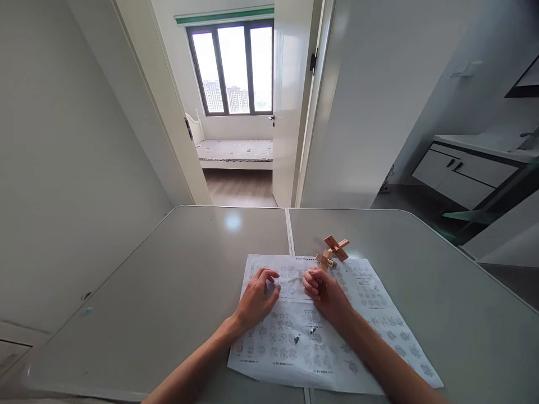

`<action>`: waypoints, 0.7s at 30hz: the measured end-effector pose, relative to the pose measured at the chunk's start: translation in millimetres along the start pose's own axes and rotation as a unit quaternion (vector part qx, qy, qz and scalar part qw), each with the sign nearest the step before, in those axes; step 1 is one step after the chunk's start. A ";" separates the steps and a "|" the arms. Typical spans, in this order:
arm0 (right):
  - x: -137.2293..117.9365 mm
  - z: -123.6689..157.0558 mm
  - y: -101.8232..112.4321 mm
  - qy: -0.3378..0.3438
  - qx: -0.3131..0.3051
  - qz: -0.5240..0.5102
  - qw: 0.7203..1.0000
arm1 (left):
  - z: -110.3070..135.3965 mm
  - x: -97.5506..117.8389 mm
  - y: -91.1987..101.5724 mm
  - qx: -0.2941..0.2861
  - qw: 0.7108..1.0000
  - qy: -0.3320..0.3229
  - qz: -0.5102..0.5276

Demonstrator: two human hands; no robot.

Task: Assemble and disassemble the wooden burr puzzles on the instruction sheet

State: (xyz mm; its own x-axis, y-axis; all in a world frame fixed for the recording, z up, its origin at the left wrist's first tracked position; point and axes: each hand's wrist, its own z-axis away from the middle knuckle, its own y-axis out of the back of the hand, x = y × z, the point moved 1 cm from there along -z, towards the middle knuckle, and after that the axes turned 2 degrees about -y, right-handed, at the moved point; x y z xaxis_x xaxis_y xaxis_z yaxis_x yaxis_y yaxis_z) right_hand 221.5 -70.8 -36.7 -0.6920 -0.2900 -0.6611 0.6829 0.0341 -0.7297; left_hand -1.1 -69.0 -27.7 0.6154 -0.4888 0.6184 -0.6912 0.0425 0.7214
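My left hand (257, 300) rests on the left part of a large printed paper sheet (290, 350). Its fingers are curved and stand apart from the thumb, with nothing between them. On the sheet's right side, my right hand (322, 289) has its fingers curled in; what they enclose, if anything, is hidden. Just beyond it is a small interlocking wooden block puzzle (325, 259), partly covered by the hand; whether the two touch is unclear. Behind that puzzle lies a wooden cross-shaped piece (336, 247). Rows of small line drawings cover the creased sheet.
The sheet lies on a glossy grey table (189, 280) with a seam down its middle. Two small dark spots or tears mark the paper near its centre. Beyond the table, an open door (290, 101) shows a bed (236, 150) under a window. At right is a sink cabinet (463, 168).
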 end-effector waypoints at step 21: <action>10.5 -8.0 2.8 0.000 -0.035 0.079 0.996 | -12.6 -69.8 -0.7 0.002 0.968 0.055 -0.243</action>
State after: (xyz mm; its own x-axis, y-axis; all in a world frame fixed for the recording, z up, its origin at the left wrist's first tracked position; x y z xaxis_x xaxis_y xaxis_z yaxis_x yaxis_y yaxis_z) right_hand 214.3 -66.1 -47.1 -0.5770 -0.2765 -0.7685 0.7652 0.1460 -0.6271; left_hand -38.8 -24.0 -67.5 0.9049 -0.3539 0.2363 -0.3118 -0.1733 0.9342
